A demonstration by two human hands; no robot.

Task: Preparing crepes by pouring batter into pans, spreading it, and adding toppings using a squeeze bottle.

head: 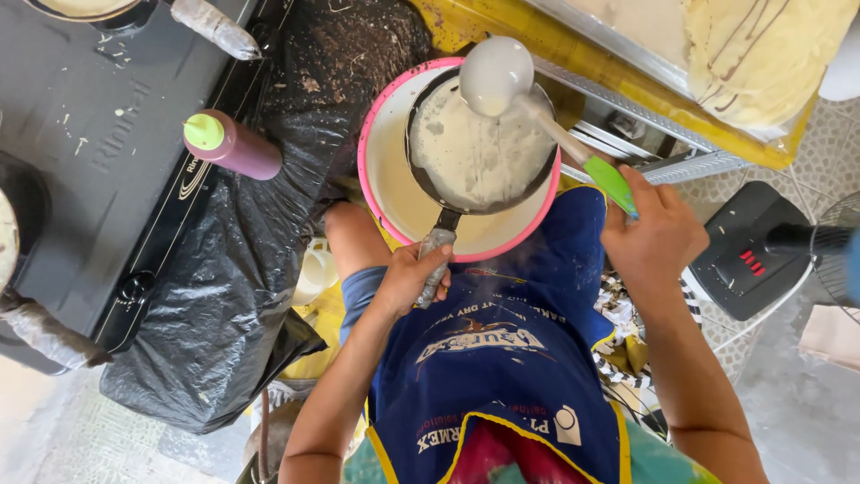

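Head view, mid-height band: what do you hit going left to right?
Black stove top → purple squeeze bottle with green cap → black plastic sheet → pink-rimmed batter bowl → green ladle handle in the right hand → black fan base.

Left hand (pixel 414 276): fist closed tight, thumb on top, forearm bare and bent.
Right hand (pixel 652 235): fingers (pixel 638 190) curled closed, arm reaching forward.

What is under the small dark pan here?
The pan is held over a pink-rimmed basin of pale batter; the batter directly beneath it is hidden. A ladle hovers above the pan.
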